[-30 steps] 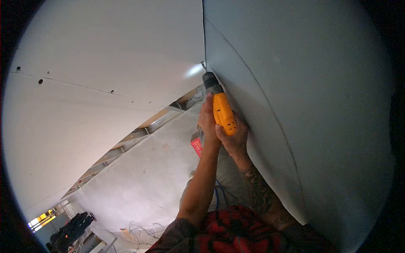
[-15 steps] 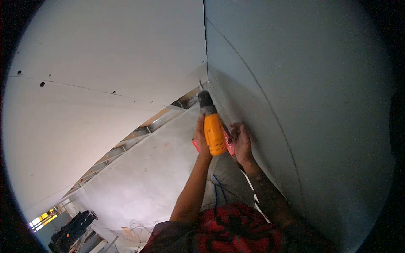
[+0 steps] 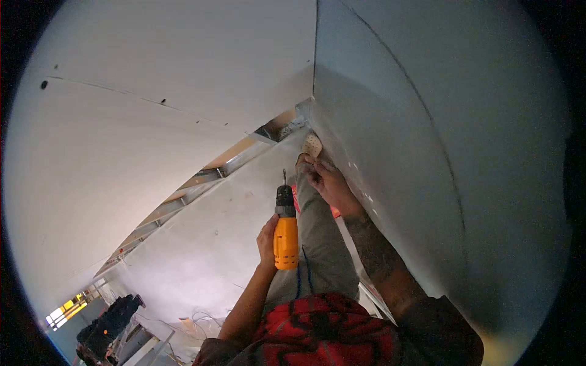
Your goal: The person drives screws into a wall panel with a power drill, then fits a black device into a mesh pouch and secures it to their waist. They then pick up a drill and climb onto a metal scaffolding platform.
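The left hand [image 3: 266, 239] is wrapped around the grip of a yellow drill [image 3: 285, 243], which points away from the person with its bit [image 3: 284, 175] over the pale floor [image 3: 201, 256]. The right hand [image 3: 329, 183] is just beside the grey drywall panel [image 3: 427, 152], its fingers [image 3: 314, 172] drawn together near a shoe [image 3: 312, 146]; whether they pinch anything is too small to tell. A red checked shirt [image 3: 329, 329] fills the lower edge.

A black bag [image 3: 107, 329] and loose white wires [image 3: 201, 318] lie on the floor [image 3: 201, 256].
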`<move>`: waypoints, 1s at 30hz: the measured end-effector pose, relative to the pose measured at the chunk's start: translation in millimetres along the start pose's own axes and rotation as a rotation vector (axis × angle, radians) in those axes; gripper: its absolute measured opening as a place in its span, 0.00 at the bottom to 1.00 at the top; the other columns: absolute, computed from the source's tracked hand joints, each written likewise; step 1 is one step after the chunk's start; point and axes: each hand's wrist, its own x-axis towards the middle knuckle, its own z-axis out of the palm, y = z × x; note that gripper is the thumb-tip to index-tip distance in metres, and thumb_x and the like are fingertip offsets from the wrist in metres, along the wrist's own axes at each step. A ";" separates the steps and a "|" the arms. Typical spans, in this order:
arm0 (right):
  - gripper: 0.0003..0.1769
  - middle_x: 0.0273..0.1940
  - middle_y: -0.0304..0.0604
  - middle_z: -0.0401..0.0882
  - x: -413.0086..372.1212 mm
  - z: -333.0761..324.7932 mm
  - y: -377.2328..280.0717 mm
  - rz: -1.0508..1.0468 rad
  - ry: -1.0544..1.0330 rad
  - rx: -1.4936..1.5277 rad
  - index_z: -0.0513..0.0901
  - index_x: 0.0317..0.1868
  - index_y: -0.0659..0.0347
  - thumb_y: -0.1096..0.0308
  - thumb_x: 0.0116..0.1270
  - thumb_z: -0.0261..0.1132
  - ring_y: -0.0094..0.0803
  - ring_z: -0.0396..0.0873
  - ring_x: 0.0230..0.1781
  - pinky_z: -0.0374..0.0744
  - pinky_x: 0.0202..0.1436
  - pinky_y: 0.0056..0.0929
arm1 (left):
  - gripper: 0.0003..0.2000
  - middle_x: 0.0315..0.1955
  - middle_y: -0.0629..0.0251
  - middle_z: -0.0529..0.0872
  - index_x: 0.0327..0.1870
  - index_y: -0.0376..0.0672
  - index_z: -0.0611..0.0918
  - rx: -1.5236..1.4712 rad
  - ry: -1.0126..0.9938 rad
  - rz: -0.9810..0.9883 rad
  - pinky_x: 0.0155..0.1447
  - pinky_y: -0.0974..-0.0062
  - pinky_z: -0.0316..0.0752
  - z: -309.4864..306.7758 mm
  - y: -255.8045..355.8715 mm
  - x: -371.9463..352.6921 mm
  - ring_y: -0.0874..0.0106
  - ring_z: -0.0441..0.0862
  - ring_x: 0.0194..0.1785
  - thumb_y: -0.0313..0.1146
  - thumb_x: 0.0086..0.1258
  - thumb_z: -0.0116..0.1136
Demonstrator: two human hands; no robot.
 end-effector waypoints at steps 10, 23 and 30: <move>0.19 0.27 0.41 0.73 34.7 46.9 -18.6 0.158 -0.111 0.325 0.77 0.51 0.59 0.53 0.70 0.62 0.34 0.74 0.25 0.80 0.38 0.35 | 0.28 0.44 0.54 0.84 0.61 0.43 0.73 0.691 -0.151 0.644 0.46 0.62 0.78 38.9 -10.1 54.8 0.56 0.83 0.43 0.27 0.56 0.65; 0.17 0.23 0.39 0.72 88.4 25.2 -49.4 0.094 -0.163 -0.049 0.71 0.50 0.58 0.52 0.75 0.53 0.35 0.76 0.23 0.79 0.33 0.39 | 0.15 0.45 0.60 0.83 0.61 0.45 0.75 -0.153 -0.106 0.235 0.43 0.74 0.81 95.1 -56.9 101.6 0.70 0.83 0.39 0.36 0.78 0.45; 0.30 0.43 0.44 0.79 49.7 -34.1 -46.6 -0.415 0.084 -0.982 0.76 0.55 0.66 0.44 0.74 0.51 0.40 0.78 0.48 0.72 0.58 0.38 | 0.26 0.48 0.53 0.82 0.65 0.49 0.72 0.817 0.114 0.979 0.46 0.64 0.77 124.4 -40.0 152.7 0.58 0.83 0.44 0.28 0.63 0.57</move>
